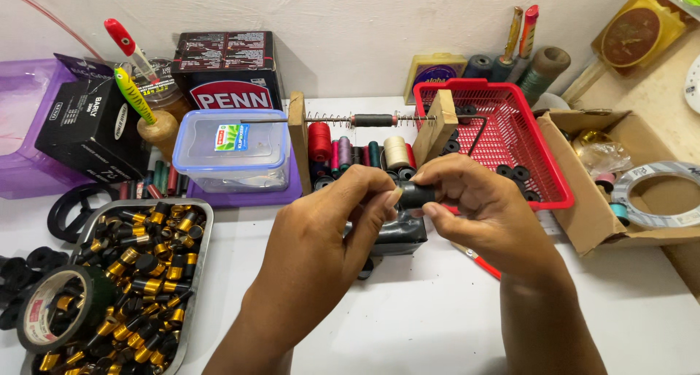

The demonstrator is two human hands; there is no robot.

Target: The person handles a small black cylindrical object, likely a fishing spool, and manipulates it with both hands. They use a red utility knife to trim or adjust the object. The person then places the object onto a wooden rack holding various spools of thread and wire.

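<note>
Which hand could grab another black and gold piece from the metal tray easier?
Probably the left hand. The metal tray lies on its side, while the right hand is farther off. Both hands pinch the small black cylinder now.

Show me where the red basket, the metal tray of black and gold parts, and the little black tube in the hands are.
red basket (pixel 543 172), head view, right rim.
metal tray (pixel 206 213), head view, right rim.
black tube (pixel 415 194), head view, middle of tube.

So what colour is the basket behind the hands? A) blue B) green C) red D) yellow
C: the mesh basket standing on the table beyond the right hand is red, with a few small black rings lying inside it.
</note>
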